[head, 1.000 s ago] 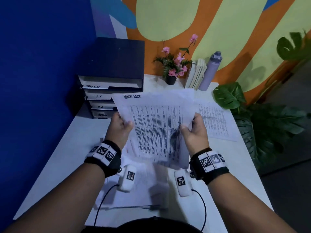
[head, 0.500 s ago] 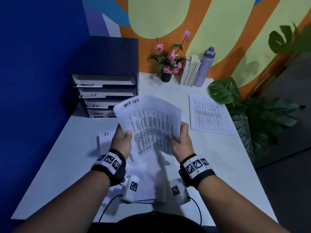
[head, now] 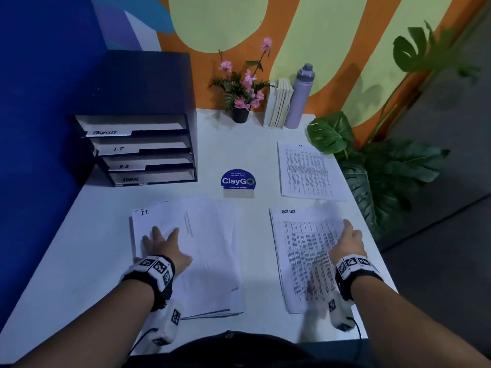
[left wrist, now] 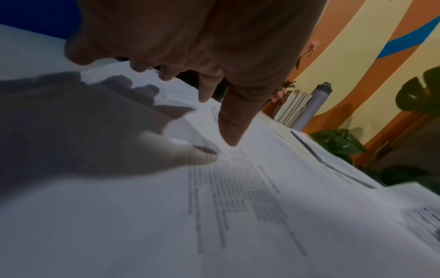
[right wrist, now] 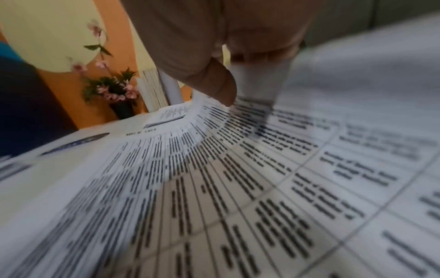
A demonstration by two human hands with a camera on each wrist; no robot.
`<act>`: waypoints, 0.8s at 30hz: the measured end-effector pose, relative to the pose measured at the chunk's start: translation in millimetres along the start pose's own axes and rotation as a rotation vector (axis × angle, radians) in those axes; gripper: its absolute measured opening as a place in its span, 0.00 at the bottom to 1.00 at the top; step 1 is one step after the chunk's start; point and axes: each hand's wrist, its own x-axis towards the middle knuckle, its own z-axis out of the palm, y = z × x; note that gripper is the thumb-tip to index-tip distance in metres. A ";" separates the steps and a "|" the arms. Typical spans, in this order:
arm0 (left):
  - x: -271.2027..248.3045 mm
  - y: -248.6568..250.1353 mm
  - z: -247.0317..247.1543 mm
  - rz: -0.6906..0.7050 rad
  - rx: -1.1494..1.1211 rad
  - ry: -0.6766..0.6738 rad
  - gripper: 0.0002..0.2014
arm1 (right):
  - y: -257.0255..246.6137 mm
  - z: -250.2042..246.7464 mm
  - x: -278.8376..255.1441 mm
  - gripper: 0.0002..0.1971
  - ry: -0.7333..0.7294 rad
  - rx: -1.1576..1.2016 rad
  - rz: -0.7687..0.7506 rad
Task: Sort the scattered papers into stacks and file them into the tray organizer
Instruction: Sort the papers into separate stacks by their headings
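Two stacks lie flat on the white table point(head: 93, 208) in the lower half of the head view. The I.T stack point(head: 202, 251) sits lower centre-left, its sheets slightly fanned. The left hand point(head: 164, 245) lies on its left part with fingers point(left wrist: 228, 122) spread and straight, grasping nothing. The task-list stack point(head: 300, 256) sits lower right. The right hand point(head: 348, 243) is at its right edge, and in the right wrist view the thumb point(right wrist: 214, 84) and fingers pinch a lifted edge of that paper.

A third sheet point(head: 305, 171) lies apart, above the task-list stack at centre right. The tray organizer point(head: 143, 144) stands at the upper left, its four trays labelled tasklist, I.T, HR and admin. A blue sticker point(head: 238, 181) sits mid-table between organizer and sheet. Flowers point(head: 241, 94), books point(head: 279, 102) and a bottle point(head: 300, 96) line the far wall.
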 end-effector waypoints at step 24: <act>-6.7 -8.6 -6.5 -0.024 -0.158 0.068 0.50 | -122.8 50.3 -43.1 0.33 -0.505 0.170 -0.384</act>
